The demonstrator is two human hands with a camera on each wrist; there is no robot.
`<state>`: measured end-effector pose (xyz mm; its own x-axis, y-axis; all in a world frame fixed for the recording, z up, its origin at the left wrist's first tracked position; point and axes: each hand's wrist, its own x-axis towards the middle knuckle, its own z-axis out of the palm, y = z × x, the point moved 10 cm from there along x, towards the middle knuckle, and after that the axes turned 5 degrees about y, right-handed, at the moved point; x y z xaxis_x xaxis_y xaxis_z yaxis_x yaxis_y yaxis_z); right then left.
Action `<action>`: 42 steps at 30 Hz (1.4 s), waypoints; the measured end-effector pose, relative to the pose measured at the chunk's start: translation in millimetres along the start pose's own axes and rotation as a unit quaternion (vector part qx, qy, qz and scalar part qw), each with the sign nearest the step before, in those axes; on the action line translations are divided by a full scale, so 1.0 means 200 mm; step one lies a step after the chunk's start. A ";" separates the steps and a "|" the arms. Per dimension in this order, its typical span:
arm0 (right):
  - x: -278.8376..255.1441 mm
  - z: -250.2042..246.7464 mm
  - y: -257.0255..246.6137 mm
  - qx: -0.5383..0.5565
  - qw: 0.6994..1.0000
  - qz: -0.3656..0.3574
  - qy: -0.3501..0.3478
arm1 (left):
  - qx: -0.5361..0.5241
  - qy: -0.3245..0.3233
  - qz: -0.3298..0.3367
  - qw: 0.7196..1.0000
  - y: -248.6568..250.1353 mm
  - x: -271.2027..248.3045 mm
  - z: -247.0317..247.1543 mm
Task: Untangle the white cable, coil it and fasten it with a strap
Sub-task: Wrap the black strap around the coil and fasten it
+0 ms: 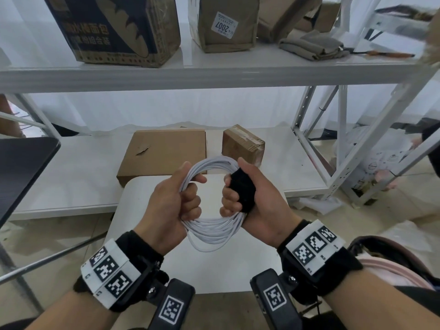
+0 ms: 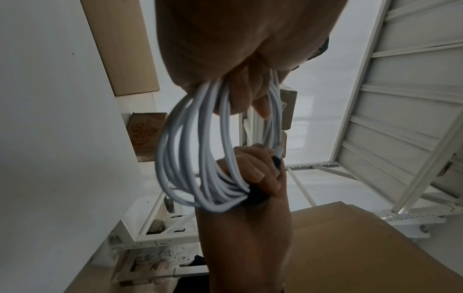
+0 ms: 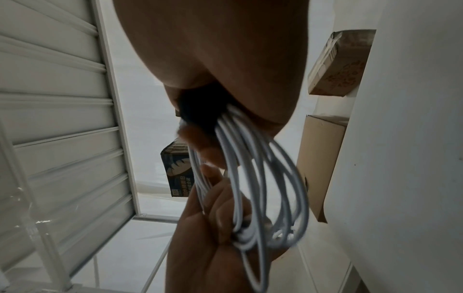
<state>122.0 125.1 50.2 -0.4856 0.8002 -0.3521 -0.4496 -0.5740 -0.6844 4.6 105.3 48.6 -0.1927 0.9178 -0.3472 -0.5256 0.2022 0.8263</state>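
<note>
In the head view, the cable [image 1: 215, 231] is seen wound into a round coil of many turns and held up between both hands above a white table [image 1: 214, 272]. The left side of the coil is grasped by the left hand [image 1: 171, 203], whose fingers are curled round the strands with the thumb laid over the top. The right side is clenched in the right hand [image 1: 252, 198], and a black strap [image 1: 242, 186] is wrapped round the strands there, pressed under the thumb and fingers. Behind the hands, a flat box [image 1: 164, 151] and a small box [image 1: 242, 142] are seen on the low shelf [image 1: 71, 186] of a white rack. More boxes are stacked on the shelf above.

In the left wrist view, the cable [image 2: 190, 154] is shown hanging in loops from the left hand [image 2: 240, 59], whose fingers are closed over the strands. Lower in that picture, the right hand [image 2: 253, 172] is seen gripping the bundle, with the strap [image 2: 255, 196] showing dark at its edge.

In the right wrist view, the strap [image 3: 198, 113] is held in the closed right hand [image 3: 225, 59] where the cable [image 3: 253, 178] fans out. The far side of the coil is gripped by the left hand [image 3: 215, 214].
</note>
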 end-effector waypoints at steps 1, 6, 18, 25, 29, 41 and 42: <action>0.00 -0.01 0.00 -0.008 1.000 0.003 0.004 | 0.020 -0.001 0.005 1.000 0.00 0.00 0.00; 0.01 -0.04 0.01 -0.036 0.999 -0.007 0.029 | -0.002 -0.015 -0.006 1.000 -0.04 0.00 -0.02; 0.05 -0.12 0.10 0.065 0.992 -0.048 0.092 | -0.043 0.118 0.053 0.991 -0.09 -0.02 -0.12; 0.14 -0.31 0.20 0.000 0.982 -0.023 0.185 | 0.009 0.154 0.016 0.988 -0.20 0.13 -0.22; 0.23 -0.48 0.25 -0.075 0.970 -0.034 0.231 | 0.012 0.150 -0.031 0.988 -0.31 0.25 -0.29; 0.27 -0.82 0.51 -0.202 0.922 0.053 0.325 | 0.213 0.090 -0.143 0.962 -0.72 0.40 -0.49; 0.27 -0.83 0.52 -0.213 0.919 0.064 0.325 | 0.223 0.090 -0.146 0.960 -0.73 0.41 -0.50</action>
<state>173.0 136.9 -145.7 0.0990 0.7457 -0.6588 -0.0187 -0.6606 -0.7505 -16.8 115.8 -145.2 -0.2520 0.7335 -0.6313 -0.1807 0.6052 0.7753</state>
